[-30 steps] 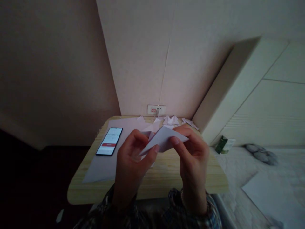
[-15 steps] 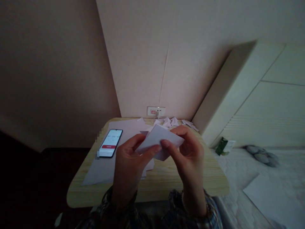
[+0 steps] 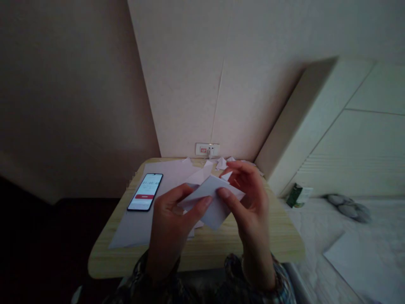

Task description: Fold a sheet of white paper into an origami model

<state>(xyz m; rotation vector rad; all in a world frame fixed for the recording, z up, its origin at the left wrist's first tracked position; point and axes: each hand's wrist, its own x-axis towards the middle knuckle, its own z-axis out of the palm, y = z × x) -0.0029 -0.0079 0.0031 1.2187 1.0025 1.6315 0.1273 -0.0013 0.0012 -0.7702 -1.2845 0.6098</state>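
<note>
Pale wood makes up the worktop (image 3: pixel 221 242), which has rounded corners and stands against the wall. On its left part lies a large white sheet (image 3: pixel 133 223), and on the far end of that sheet a phone (image 3: pixel 144 192) rests face up with its screen lit. Just right of it, the left hand (image 3: pixel 169 228) is closed on a folded white paper (image 3: pixel 215 213), with the thumb pressed on the paper's left edge and the fingers curled beneath. The paper is held in the air above the middle of the worktop, between the two hands. The right hand (image 3: pixel 253 211) pinches its right side, thumb on the upper face and the other fingers behind it, partly spread. Behind the hands, small folded paper pieces (image 3: pixel 221 162) lie along the back edge, below a wall socket (image 3: pixel 207 148). Farther right, a green box (image 3: pixel 294 193) sits at the head of the bed (image 3: pixel 316 219), and a loose white sheet (image 3: pixel 360 261) lies on the bed near the lower right corner.
</note>
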